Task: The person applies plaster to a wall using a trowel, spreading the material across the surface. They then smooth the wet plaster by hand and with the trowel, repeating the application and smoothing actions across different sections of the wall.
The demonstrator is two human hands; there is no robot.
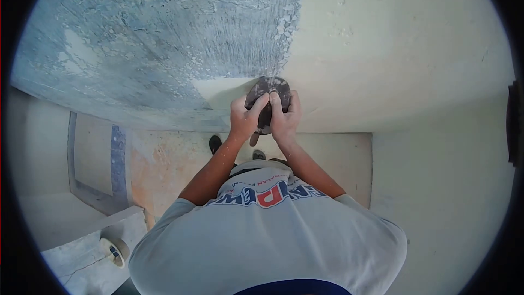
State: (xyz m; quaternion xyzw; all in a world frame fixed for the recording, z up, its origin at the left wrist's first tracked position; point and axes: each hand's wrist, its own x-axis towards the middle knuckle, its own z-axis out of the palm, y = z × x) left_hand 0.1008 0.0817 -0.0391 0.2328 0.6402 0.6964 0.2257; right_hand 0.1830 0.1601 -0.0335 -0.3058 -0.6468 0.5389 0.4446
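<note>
Both hands grip a dark, rounded tool [267,84] with pale dust on it, up against the wall. My left hand [245,117] wraps its left side, the thumb lying over the top. On the right side, my right hand [286,116] holds it the same way, thumbs nearly meeting at the middle. A brownish handle-like end [254,140] pokes out below. The wall's left part [164,33] is blue-grey and scraped, with flaking patches; its right part [382,49] is smooth and pale. The tool sits near the lower end of the border between them.
My shoes [215,143] stand on the stained floor [164,158] close to the wall. At the lower left, a pale round container [115,251] rests on a grey ledge [82,248]. A dark object [513,124] is at the far right edge.
</note>
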